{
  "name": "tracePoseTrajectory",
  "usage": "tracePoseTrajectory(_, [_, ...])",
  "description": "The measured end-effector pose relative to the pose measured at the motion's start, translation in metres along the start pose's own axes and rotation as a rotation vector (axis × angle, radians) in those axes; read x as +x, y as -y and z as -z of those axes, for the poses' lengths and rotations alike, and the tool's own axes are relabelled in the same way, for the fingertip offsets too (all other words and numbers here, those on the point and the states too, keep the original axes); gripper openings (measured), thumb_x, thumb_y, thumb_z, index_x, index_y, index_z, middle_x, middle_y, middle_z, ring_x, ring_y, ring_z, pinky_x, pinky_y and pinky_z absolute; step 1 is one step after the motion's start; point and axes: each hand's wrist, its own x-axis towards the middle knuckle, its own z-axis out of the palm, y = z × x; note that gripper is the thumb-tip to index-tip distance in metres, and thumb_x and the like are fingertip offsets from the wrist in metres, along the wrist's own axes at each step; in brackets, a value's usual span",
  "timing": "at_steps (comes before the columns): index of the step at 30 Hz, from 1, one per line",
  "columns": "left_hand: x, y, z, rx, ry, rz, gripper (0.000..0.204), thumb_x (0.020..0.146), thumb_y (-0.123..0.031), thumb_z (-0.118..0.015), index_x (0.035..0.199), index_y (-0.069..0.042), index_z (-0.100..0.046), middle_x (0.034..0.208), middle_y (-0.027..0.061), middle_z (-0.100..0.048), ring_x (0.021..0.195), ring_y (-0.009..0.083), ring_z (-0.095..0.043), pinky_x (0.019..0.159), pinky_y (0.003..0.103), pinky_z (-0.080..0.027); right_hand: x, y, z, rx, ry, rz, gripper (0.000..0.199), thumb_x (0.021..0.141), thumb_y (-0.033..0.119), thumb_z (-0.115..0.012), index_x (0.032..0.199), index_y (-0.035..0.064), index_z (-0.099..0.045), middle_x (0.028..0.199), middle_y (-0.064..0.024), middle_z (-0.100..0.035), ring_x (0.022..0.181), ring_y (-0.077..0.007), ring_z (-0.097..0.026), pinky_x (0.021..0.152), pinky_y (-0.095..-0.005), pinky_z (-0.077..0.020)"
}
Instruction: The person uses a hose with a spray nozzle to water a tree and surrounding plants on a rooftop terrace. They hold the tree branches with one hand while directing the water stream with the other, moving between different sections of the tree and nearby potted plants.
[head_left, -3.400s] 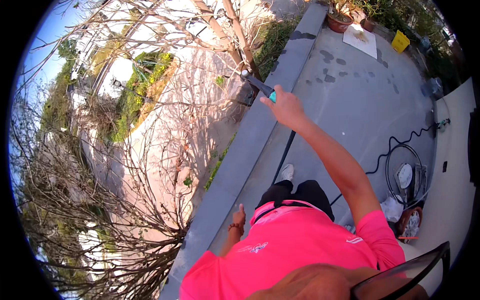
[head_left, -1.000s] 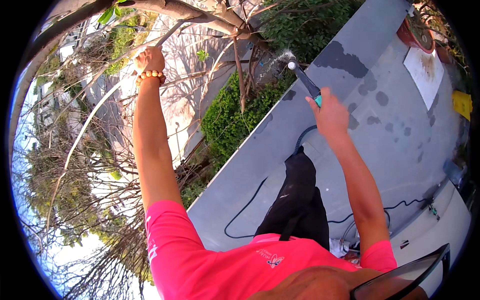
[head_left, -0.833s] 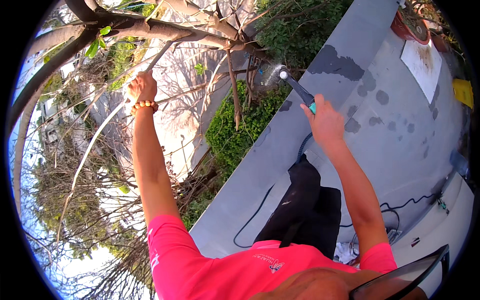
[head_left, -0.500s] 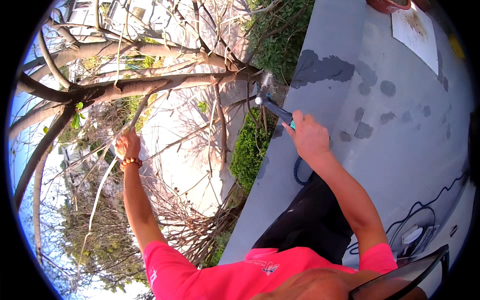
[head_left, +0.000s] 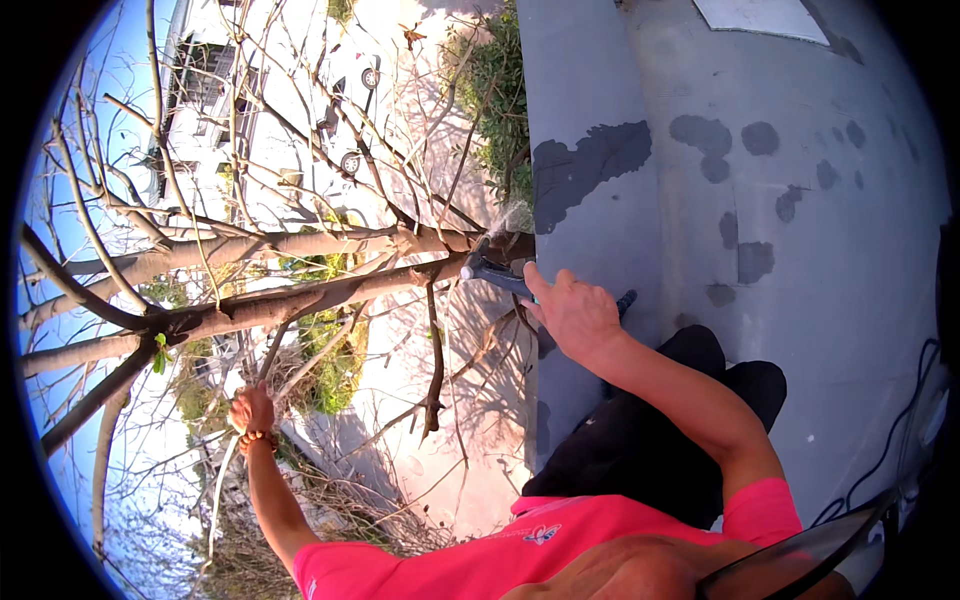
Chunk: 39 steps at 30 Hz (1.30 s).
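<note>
My left hand (head_left: 252, 410), a beaded bracelet at its wrist, is closed around a thin branch (head_left: 275, 350) that joins the thick tree limb (head_left: 330, 293). My right hand (head_left: 572, 312) grips the rear of a dark handheld tool (head_left: 497, 279), whose exact kind I cannot tell. A white round knob (head_left: 466, 272) marks the tool's front. The head lies close against the limbs beside the grey ledge, and a whitish spray or scatter of bits (head_left: 513, 220) shows there; I cannot make out which. My right fingers hide most of the handle.
Beyond the grey ledge (head_left: 590, 90) the ground drops away, with a white car (head_left: 345, 120) below. Bare branches spread at the left. Dark patches (head_left: 755, 262) mark the grey surface; a dark cord (head_left: 905, 410) lies at the right, a white board (head_left: 765, 18) at top.
The view has shifted. Both hands keep their holds, and the tool's head has come nearer the limbs at the ledge. The whitish scatter persists, and the car has come into view.
</note>
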Motion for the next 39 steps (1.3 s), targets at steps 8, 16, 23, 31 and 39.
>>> tracePoseTrajectory(8, [0.009,0.002,-0.045,-0.013,-0.401,-0.053,0.053,0.107,-0.05,-0.047,0.094,-0.008,-0.077,0.097,0.0173,-0.077,0.101,0.033,-0.072,0.085,0.049,-0.055,-0.042,0.034,0.02,-0.184,0.005,-0.039,0.05,0.101,0.047,-0.061,0.14,0.0163,-0.054,0.085,-0.0113,-0.062,0.06,-0.0281,-0.069,0.051,-0.0402,-0.0539])
tracePoseTrajectory(16, [-0.014,-0.021,-0.009,-0.139,-0.509,-0.027,0.051,0.101,-0.053,-0.057,0.093,-0.007,-0.078,0.093,0.0124,-0.077,0.092,0.0303,-0.073,0.082,0.043,-0.054,-0.089,0.078,0.004,-0.23,-0.062,-0.048,0.052,0.104,0.048,-0.056,0.144,0.0163,-0.053,0.085,-0.0146,-0.063,0.062,-0.0339,-0.069,0.054,-0.0451,-0.0555])
tracePoseTrajectory(23, [-0.006,-0.01,-0.021,-0.135,-0.504,-0.057,0.044,0.098,-0.052,-0.064,0.086,-0.012,-0.078,0.079,0.0081,-0.076,0.075,0.0235,-0.076,0.062,0.035,-0.057,-0.125,0.117,-0.006,-0.226,-0.093,-0.06,0.054,0.104,0.045,-0.057,0.15,0.0192,-0.051,0.085,-0.0184,-0.064,0.064,-0.039,-0.069,0.055,-0.0482,-0.0553])
tracePoseTrajectory(31, [0.008,-0.015,-0.032,-0.15,-0.622,-0.032,0.043,0.092,-0.051,-0.072,0.075,-0.012,-0.077,0.073,0.0081,-0.075,0.071,0.021,-0.077,0.059,0.034,-0.059,-0.123,0.131,0.011,-0.212,-0.175,-0.136,0.052,0.104,0.047,-0.056,0.15,0.023,-0.052,0.084,-0.0179,-0.066,0.065,-0.041,-0.069,0.057,-0.0499,-0.0557])
tracePoseTrajectory(39, [0.009,-0.019,-0.039,-0.031,-0.711,-0.005,0.047,0.096,-0.051,-0.064,0.064,-0.017,-0.064,0.057,-0.0005,-0.062,0.051,0.0119,-0.062,0.045,0.032,-0.048,-0.118,0.145,0.012,-0.238,-0.057,-0.095,0.052,0.104,0.049,-0.056,0.151,0.0269,-0.051,0.086,-0.018,-0.066,0.07,-0.0419,-0.069,0.062,-0.0522,-0.0548])
